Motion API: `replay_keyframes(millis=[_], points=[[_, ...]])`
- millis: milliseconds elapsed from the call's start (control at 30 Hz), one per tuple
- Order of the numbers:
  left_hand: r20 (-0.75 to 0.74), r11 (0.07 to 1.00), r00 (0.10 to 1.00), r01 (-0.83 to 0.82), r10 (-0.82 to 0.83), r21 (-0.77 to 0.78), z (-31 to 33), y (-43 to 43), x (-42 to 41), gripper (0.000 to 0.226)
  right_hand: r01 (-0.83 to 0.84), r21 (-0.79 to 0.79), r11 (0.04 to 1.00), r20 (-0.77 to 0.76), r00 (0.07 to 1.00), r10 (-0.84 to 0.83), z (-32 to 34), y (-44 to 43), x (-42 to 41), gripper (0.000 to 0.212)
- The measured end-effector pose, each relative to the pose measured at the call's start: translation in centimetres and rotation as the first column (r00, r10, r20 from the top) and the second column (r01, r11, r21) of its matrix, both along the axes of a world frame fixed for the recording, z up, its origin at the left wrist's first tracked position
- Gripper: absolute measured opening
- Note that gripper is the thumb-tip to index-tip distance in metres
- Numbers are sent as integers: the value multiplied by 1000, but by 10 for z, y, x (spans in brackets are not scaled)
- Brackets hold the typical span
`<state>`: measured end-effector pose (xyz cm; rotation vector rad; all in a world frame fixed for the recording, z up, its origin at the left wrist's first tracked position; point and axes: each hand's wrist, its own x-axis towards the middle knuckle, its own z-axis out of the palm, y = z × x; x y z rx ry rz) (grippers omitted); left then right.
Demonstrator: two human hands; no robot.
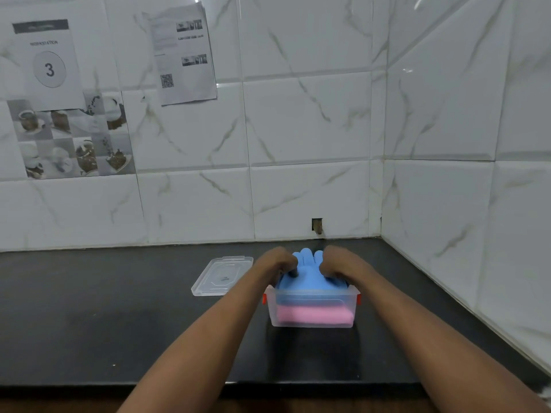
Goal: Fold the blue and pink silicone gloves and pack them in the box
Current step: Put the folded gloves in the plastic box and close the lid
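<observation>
A clear plastic box (313, 323) with red side clips stands on the black counter, right of centre. Through its front wall I see the folded pink glove (313, 314) at the bottom. The blue glove (307, 272) lies on top of it and bulges above the rim, its fingers sticking out over the far edge. My left hand (278, 262) presses down on the blue glove's left side with curled fingers. My right hand (335, 265) does the same on its right side. Whether the fingers pinch the glove is hidden.
The box's clear lid (222, 275) lies flat on the counter just left of the box. A tiled wall closes the back and the right side, forming a corner behind the box. The black counter (104, 308) stretches out to the left.
</observation>
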<state>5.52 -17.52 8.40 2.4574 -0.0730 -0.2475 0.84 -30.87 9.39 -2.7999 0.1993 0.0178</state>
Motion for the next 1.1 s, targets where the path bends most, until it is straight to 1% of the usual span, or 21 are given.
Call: replay_keyframes(millis=[67, 133, 167, 233, 333, 400, 433, 500, 533, 567, 600, 633, 667, 700, 767, 800, 867, 933, 967, 1033, 1100], points=[[-30, 990, 999, 28, -24, 135, 2, -4, -1, 34, -20, -130, 991, -44, 999, 14, -2, 6, 2, 13], [-61, 965, 997, 60, -46, 256, 2, -8, -1, 38, -2, -208, 978, -97, 995, -18, -7, 10, 7, 16], [-83, 953, 995, 74, -51, 293, 3, -9, -2, 40, 4, -239, 971, -123, 992, -34, -10, 11, 10, 19], [-105, 923, 992, 100, -65, 370, 3, -12, -5, 43, 9, -276, 961, -123, 991, -44, -13, 11, 13, 28], [-72, 871, 993, 118, -95, 477, -2, -16, -9, 43, 57, -249, 967, -79, 994, -79, -20, 7, 18, 45], [1, 829, 992, 107, -128, 548, -7, -19, -11, 39, 70, -253, 965, -70, 993, -90, -25, 6, 15, 46], [39, 803, 988, 99, -151, 587, -9, -21, -12, 36, 64, -252, 966, -53, 995, -80, -27, 7, 16, 43], [134, 756, 967, 79, -216, 649, -13, -23, -17, 31, 47, -190, 981, 11, 999, -45, -25, 6, 15, 35], [203, 751, 945, 61, -255, 658, -14, -23, -18, 29, 37, -170, 985, 36, 999, -31, -22, 4, 13, 37], [276, 738, 913, 38, -300, 674, -14, -23, -19, 26, 18, -179, 984, 49, 999, -9, -18, 1, 11, 46], [355, 747, 876, 8, -326, 665, -13, -20, -21, 25, -10, -219, 976, 74, 997, 27, -16, -2, 7, 54], [424, 785, 848, -15, -318, 619, -11, -18, -22, 25, -33, -289, 957, 121, 990, 71, -15, -5, 5, 56], [473, 819, 823, -16, -316, 574, -10, -15, -22, 27, -48, -368, 928, 178, 976, 121, -14, -6, 1, 53], [501, 836, 798, 9, -337, 548, -8, -12, -22, 30, -62, -441, 895, 226, 958, 177, -14, -8, -1, 45], [473, 823, 776, 103, -418, 559, -7, -6, -22, 39, -121, -519, 846, 273, 915, 298, -15, -10, -1, 30], [426, 802, 779, 158, -460, 576, -8, -3, -22, 43, -175, -516, 839, 262, 900, 349, -15, -10, 1, 28], [339, 761, 789, 235, -513, 604, -13, 2, -22, 43, -269, -507, 819, 182, 895, 407, -18, -9, 4, 30], [276, 735, 806, 264, -524, 625, -17, 3, -21, 39, -313, -520, 794, 88, 906, 415, -25, -11, 8, 32], [237, 725, 825, 269, -513, 633, -17, 3, -20, 37, -328, -508, 797, 53, 911, 409, -28, -14, 11, 35], [136, 693, 870, 273, -474, 667, -17, 0, -17, 33, -346, -434, 832, -5, 924, 382, -31, -17, 14, 43], [42, 656, 894, 294, -446, 696, -14, -4, -16, 31, -362, -372, 855, -60, 928, 367, -29, -17, 15, 46]])
